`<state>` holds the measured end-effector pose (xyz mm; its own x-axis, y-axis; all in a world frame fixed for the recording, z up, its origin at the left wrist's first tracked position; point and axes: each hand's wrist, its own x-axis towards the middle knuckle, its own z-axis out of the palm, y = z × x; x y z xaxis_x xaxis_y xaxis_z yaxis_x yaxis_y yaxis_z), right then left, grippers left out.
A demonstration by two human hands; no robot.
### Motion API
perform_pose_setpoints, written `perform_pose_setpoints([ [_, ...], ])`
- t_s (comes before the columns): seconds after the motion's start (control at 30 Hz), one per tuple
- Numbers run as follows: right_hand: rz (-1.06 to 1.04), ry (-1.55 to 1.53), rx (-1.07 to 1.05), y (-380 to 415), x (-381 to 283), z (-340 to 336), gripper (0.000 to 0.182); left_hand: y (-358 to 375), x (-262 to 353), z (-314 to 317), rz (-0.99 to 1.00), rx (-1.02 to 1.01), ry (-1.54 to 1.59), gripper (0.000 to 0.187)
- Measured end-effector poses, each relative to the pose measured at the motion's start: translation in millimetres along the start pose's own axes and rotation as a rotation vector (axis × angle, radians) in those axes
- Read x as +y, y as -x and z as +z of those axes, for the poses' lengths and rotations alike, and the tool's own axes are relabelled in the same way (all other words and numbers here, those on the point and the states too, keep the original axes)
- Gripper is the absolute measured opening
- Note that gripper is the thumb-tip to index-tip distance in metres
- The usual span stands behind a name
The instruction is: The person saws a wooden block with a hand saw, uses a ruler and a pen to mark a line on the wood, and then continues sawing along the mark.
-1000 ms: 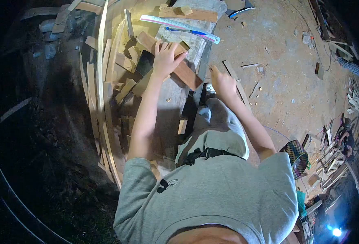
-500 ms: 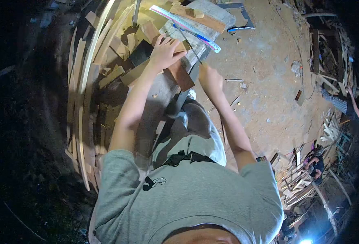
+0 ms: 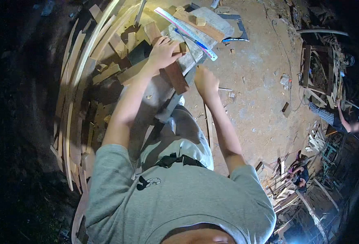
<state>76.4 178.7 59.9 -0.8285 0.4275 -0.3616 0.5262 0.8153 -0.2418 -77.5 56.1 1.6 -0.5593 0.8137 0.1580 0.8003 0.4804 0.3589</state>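
Observation:
My left hand [image 3: 162, 53] curls over a small wood block [image 3: 182, 48] and presses it against a reddish-brown wooden board [image 3: 174, 77] lying across the bench. My right hand [image 3: 206, 82] is closed round the near end of a long thin metal tool [image 3: 191, 51]; its handle is hidden in the fist. The tool's narrow shaft runs forward past the block's right end. Just beyond lie a clear ruler [image 3: 207, 52] and a blue pen [image 3: 193, 41]. A brown plank [image 3: 212, 32] with a small wood cube [image 3: 200, 21] on it rests farther back.
Wood offcuts [image 3: 106, 75] crowd the left of the bench, beside long thin strips [image 3: 71, 105]. A wooden frame [image 3: 306, 67] and scrap piles line the right. One person [image 3: 299, 173] sits at lower right; another person's arm [image 3: 343, 118] shows at far right.
The view has shifted slightly. My right hand has drawn a little back toward me with the thin tool, while my left hand keeps its hold on the block.

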Motion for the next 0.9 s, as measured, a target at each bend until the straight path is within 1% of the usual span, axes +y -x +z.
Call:
perform_pose_setpoints([
  [0.07,-0.011,0.011,0.003,2,0,-3,0.023,1,-4,6,0.008,0.083,-0.03,0.044],
  [0.13,0.029,-0.015,0.055,26,13,-8,0.019,0,-6,2,0.0,0.073,-0.025,0.044],
  [0.17,0.076,0.0,0.012,30,12,-12,0.019,-1,-6,2,-0.006,0.062,-0.015,0.044],
  [0.2,0.08,0.005,0.007,28,10,-10,0.019,1,-3,3,-0.008,0.044,-0.001,0.044],
  [0.27,0.01,0.003,-0.017,6,2,-3,0.021,1,-5,6,0.003,0.052,0.005,0.044],
  [0.3,-0.016,-0.031,0.027,-10,-5,1,0.021,0,-7,7,0.012,0.058,0.003,0.044],
  [0.4,-0.017,-0.04,0.073,-29,-16,-1,0.02,1,-15,13,0.014,0.05,0.037,0.043],
  [0.43,-0.018,-0.041,0.07,-18,-14,-1,0.02,2,-12,9,0.012,0.048,0.036,0.043],
  [0.5,0.054,-0.024,0.089,15,-3,-3,0.02,0,-6,6,-0.059,0.025,0.047,0.043],
  [0.53,0.047,-0.017,0.091,17,-3,-5,0.02,-2,-7,5,-0.065,0.034,0.048,0.043],
  [0.6,0.096,0.042,0.022,24,-2,-5,0.019,0,-7,6,-0.041,0.02,0.015,0.042],
  [0.63,0.1,0.041,0.023,11,-4,1,0.019,1,-6,4,-0.037,0.019,0.016,0.042],
  [0.7,-0.004,0.03,0.063,-29,-18,6,0.018,1,-8,0,0.056,0.03,-0.015,0.041],
  [0.8,-0.003,0.031,0.045,-21,-23,-5,0.017,-1,-10,4,0.025,0.075,0.032,0.039],
  [0.83,-0.004,0.034,0.041,-5,-19,-4,0.017,-2,-8,3,0.009,0.067,0.035,0.039],
  [0.9,0.084,0.05,0.059,28,-6,-7,0.017,-1,-5,1,0.0,0.09,0.022,0.039],
])
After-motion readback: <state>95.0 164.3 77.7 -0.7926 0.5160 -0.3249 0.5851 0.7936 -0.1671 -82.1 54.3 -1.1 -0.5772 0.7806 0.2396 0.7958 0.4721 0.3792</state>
